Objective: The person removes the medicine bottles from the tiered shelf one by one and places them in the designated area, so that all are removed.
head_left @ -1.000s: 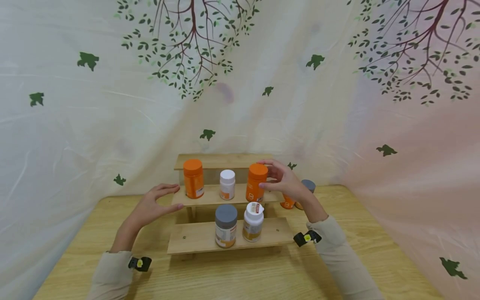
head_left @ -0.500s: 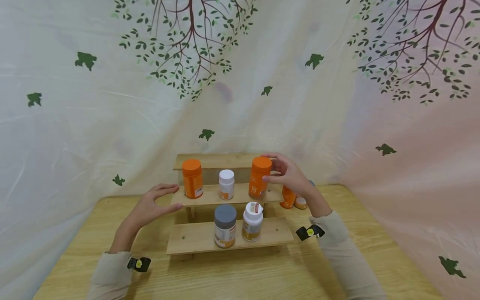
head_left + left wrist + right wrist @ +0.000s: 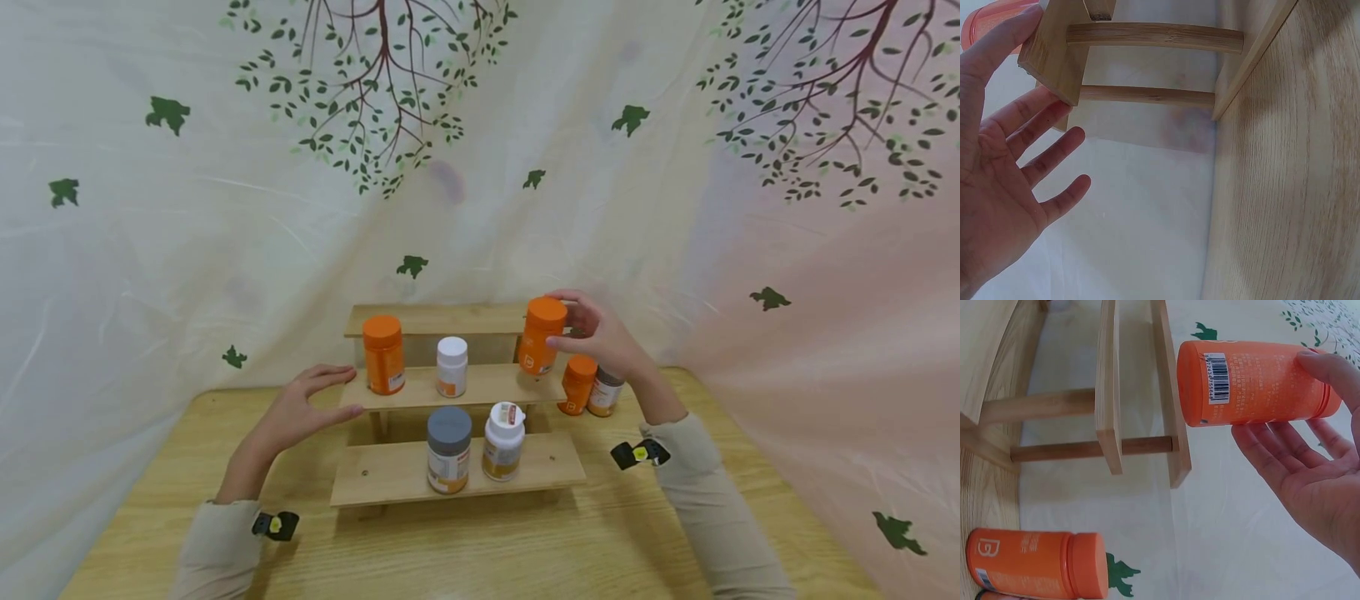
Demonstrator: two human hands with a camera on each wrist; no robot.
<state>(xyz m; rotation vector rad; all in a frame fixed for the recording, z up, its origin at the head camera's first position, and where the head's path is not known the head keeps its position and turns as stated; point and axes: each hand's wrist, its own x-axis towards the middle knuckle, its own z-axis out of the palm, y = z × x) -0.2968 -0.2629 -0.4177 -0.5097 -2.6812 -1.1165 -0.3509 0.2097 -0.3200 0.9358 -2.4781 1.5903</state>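
Note:
My right hand (image 3: 603, 337) grips an orange pill bottle (image 3: 542, 335) between thumb and fingers, above the right end of the middle step. In the right wrist view this bottle (image 3: 1254, 382) shows a barcode, and its base is clear of the wooden shelf boards (image 3: 1109, 387). My left hand (image 3: 303, 408) has its fingers spread at the left end of the three-step wooden rack (image 3: 480, 385). Seen from the left wrist, the left hand's (image 3: 1004, 162) thumb and forefinger touch the board's end (image 3: 1054, 56). Another orange bottle (image 3: 384, 357) and a small white bottle (image 3: 452, 367) stand on the middle step.
On the lowest step stand a grey-lidded jar (image 3: 449, 450) and a white bottle (image 3: 504, 442). Right of the rack, an orange bottle (image 3: 578, 385) and a dark-lidded jar (image 3: 605, 393) stand on the table (image 3: 480, 558). A printed cloth (image 3: 315, 208) hangs behind.
My right hand has raised the orange bottle off the middle step and moved it right and upward, uncovering the bottles beside the rack. The left hand stays at the rack's left end.

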